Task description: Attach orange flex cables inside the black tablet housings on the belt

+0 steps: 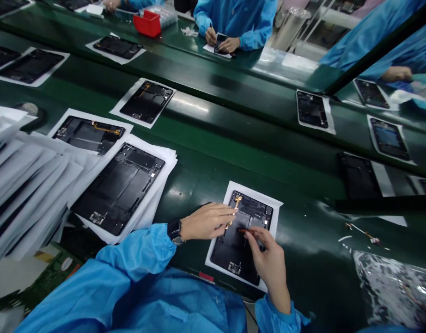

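Nearby, over one tablet casing (230,252), the left hand (209,221) is outstretched, its grip unclear; the right hand (270,260) pinches one brown tool (245,231). Far and left sits one red bin (147,24).

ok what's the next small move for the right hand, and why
Probably ease the slim brown tool toward the orange strip: the right hand holds it over the black panel, tip pointing toward the left hand, whose fingers are right by that strip.
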Motion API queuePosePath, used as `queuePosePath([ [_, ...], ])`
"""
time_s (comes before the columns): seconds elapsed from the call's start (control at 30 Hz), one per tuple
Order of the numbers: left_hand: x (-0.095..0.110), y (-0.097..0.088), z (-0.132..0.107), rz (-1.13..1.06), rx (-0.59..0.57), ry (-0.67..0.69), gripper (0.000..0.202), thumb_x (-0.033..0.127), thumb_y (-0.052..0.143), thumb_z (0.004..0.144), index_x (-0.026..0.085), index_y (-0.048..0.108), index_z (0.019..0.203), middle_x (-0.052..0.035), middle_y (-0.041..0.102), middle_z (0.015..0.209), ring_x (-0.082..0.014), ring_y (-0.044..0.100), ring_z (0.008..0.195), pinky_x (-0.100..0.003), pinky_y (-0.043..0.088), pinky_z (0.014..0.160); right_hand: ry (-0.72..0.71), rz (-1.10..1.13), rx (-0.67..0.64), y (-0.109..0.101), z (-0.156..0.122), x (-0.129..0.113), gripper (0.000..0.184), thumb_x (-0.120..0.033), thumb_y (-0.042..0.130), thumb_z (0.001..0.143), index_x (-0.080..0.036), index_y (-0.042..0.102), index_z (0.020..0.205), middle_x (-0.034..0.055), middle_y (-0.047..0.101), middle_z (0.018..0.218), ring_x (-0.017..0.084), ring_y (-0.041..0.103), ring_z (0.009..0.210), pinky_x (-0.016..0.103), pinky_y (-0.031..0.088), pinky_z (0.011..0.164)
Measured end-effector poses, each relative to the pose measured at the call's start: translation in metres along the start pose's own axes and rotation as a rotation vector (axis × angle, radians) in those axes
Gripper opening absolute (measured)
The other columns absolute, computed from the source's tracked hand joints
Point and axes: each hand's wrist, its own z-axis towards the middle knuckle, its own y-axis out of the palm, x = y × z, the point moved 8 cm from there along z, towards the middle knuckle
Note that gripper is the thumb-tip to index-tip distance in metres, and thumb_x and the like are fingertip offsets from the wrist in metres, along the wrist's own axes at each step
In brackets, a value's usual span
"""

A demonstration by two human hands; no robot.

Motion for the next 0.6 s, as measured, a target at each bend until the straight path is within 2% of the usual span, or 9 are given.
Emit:
queuePosePath([
  [0.13, -0.013, -0.011, -0.001, -0.012, 0.068, -0.076, 0.036, 0.013, 0.047, 0.092, 0.016, 0.054, 0.127, -0.0107, 0.051, 0.141, -0.0226, 0.045, 0.132, -0.039, 0.039, 0.11, -0.205, -0.326, -0.063, 0.015, 0.004, -0.033, 0.019, -0.036, 0.049, 0.097, -0.024, 0.062, 0.103, 0.0063, 0.07, 0.093, 0.024, 0.066, 0.082, 0.036, 0.051, 0.074],
  [0.3, -0.014, -0.008, -0.004, -0.007, 0.017, -0.097, 0.041, 0.021, 0.058, 0.089, 0.016, 0.05, 0.129, -0.0155, 0.047, 0.142, -0.027, 0.044, 0.132, -0.042, 0.04, 0.108, -0.322, -0.559, -0.15, 0.038, 0.009, -0.054, 0.023, -0.027, 0.04, 0.099, -0.021, 0.062, 0.101, 0.0065, 0.067, 0.08, 0.023, 0.063, 0.067, 0.033, 0.046, 0.06],
  [0.47, -0.01, -0.004, -0.003, 0.012, -0.02, -0.092, 0.044, 0.023, 0.064, 0.086, 0.013, 0.049, 0.126, -0.0178, 0.046, 0.14, -0.0298, 0.044, 0.131, -0.042, 0.04, 0.107, -0.323, -0.501, -0.183, 0.045, 0.01, -0.061, 0.022, -0.025, 0.04, 0.099, -0.021, 0.062, 0.099, 0.0073, 0.07, 0.085, 0.023, 0.067, 0.072, 0.032, 0.048, 0.063],
  [0.6, -0.007, -0.004, -0.003, 0.024, -0.016, -0.083, 0.04, 0.023, 0.065, 0.086, 0.014, 0.052, 0.123, -0.0174, 0.047, 0.139, -0.0299, 0.045, 0.13, -0.043, 0.041, 0.106, -0.196, -0.303, -0.11, 0.029, 0.01, -0.045, 0.017, -0.032, 0.049, 0.097, -0.023, 0.064, 0.101, 0.0047, 0.072, 0.095, 0.022, 0.07, 0.085, 0.032, 0.053, 0.074],
])
